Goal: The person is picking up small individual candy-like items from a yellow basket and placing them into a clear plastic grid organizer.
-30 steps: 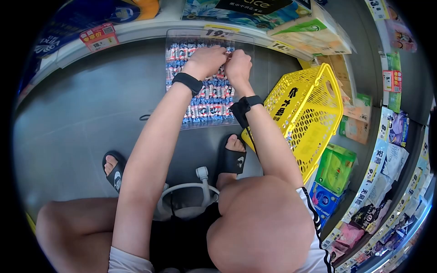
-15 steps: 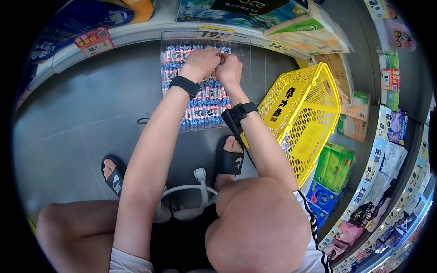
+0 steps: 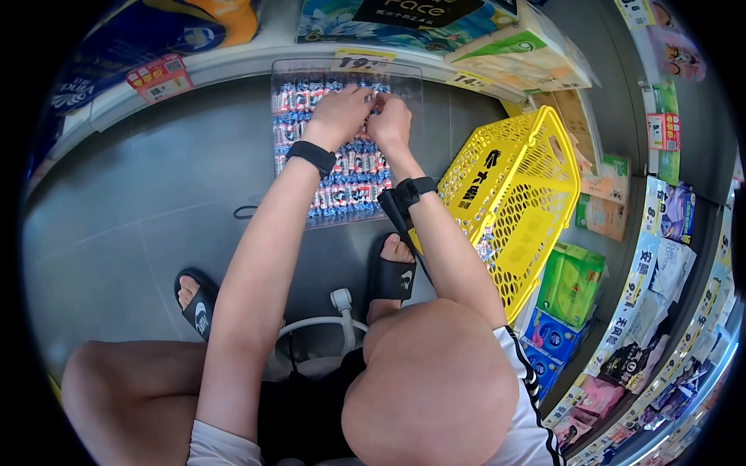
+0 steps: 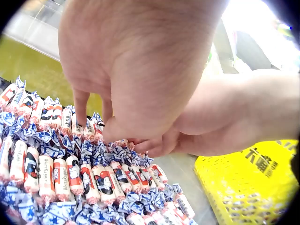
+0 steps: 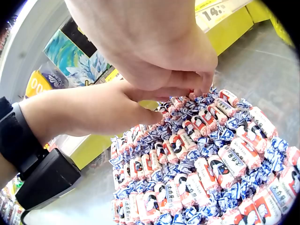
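Observation:
Wrapped candies lie in several rows in a clear shallow tray on the floor. The left hand is over the upper rows; its fingers point down and touch candies in the left wrist view. Close beside it, the right hand has curled fingers. In the right wrist view a small red piece of candy shows at the fingertips of the right hand, which seems to pinch it. The palms hide part of the contact.
A yellow basket with candies inside stands tilted right of the tray. Shelves with tissue packs run along the right, and a shelf edge curves behind the tray. Two sandaled feet and a white stool are nearer the body.
The hands, tray and basket have shifted slightly left in the head view as the camera moved. Both hands stay close together over the upper rows, with small finger changes.

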The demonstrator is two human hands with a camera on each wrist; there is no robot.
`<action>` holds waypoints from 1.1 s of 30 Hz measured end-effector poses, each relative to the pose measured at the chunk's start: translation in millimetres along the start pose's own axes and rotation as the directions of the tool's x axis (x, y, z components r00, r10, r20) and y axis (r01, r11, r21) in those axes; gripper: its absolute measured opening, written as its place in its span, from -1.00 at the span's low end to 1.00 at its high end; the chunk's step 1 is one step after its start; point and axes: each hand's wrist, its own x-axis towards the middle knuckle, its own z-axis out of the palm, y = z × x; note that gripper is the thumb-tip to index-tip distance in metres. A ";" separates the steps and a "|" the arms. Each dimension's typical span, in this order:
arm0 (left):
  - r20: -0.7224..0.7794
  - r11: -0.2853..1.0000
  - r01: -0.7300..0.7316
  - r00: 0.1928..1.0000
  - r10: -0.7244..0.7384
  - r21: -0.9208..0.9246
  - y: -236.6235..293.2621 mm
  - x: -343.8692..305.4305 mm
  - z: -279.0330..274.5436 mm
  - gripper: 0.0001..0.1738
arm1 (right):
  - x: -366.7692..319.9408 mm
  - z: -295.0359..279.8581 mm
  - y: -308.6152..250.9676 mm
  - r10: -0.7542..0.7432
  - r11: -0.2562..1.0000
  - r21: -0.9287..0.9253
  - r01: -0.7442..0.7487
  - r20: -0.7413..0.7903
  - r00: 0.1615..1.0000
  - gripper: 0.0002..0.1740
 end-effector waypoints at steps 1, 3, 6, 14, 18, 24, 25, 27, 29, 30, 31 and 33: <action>-0.022 1.000 -0.005 1.000 0.005 0.021 -0.6 -0.7 2.1 -0.36 | 0.1 -0.9 -1.2 -0.001 1.000 -0.011 0.001 0.011 1.000 -0.48; -0.005 1.000 0.001 1.000 -0.001 0.015 -0.6 2.0 4.8 -0.34 | -0.5 -3.7 -2.2 0.031 1.000 0.004 -0.031 0.030 0.999 -0.47; -0.086 0.998 -0.022 0.996 0.027 0.056 0.6 -6.5 6.4 -0.47 | 0.3 -0.4 -0.8 0.020 1.000 0.015 -0.020 0.051 0.999 -0.45; 0.072 0.994 0.042 0.997 -0.035 -0.103 31.1 -24.6 -36.3 -0.50 | -13.8 -34.3 -26.4 0.113 0.982 0.148 -0.113 0.014 0.994 -0.49; 0.019 0.994 -0.034 0.999 0.036 -0.102 32.7 -30.1 -44.6 -0.52 | -34.7 -63.2 -42.8 0.138 0.937 0.332 -0.109 -0.064 0.988 -0.59; -0.140 0.976 -0.195 0.974 0.180 -0.102 78.2 -31.5 -77.4 -0.68 | -102.2 -155.3 -60.5 0.036 0.908 0.419 0.013 -0.110 0.993 -0.74; -0.178 0.957 -0.273 0.951 0.253 -0.096 97.0 -30.1 -83.6 -0.69 | -113.5 -171.1 -50.4 0.038 0.921 0.389 0.026 -0.156 0.987 -0.76; -0.244 0.922 -0.376 0.906 0.345 -0.092 107.9 -37.6 -97.2 -0.69 | -123.1 -177.1 -41.7 0.016 0.926 0.375 0.053 -0.180 0.984 -0.77; -0.268 0.904 -0.407 0.893 0.362 -0.135 133.5 -41.9 -107.4 -0.66 | -144.7 -197.4 -24.7 -0.023 0.956 0.278 0.092 -0.244 0.970 -0.78; -0.269 0.889 -0.440 0.878 0.395 -0.130 139.5 -41.0 -107.2 -0.66 | -155.2 -207.4 -20.2 -0.005 0.958 0.278 0.071 -0.231 0.973 -0.80; -0.273 0.873 -0.472 0.862 0.427 -0.123 151.6 -40.9 -111.6 -0.65 | -164.6 -217.6 -12.5 0.000 0.957 0.282 0.070 -0.239 0.971 -0.80; -0.230 0.876 -0.465 0.873 0.430 -0.127 174.9 -43.3 -112.8 -0.65 | -179.6 -236.5 3.3 0.041 0.969 0.247 0.015 -0.222 0.974 -0.81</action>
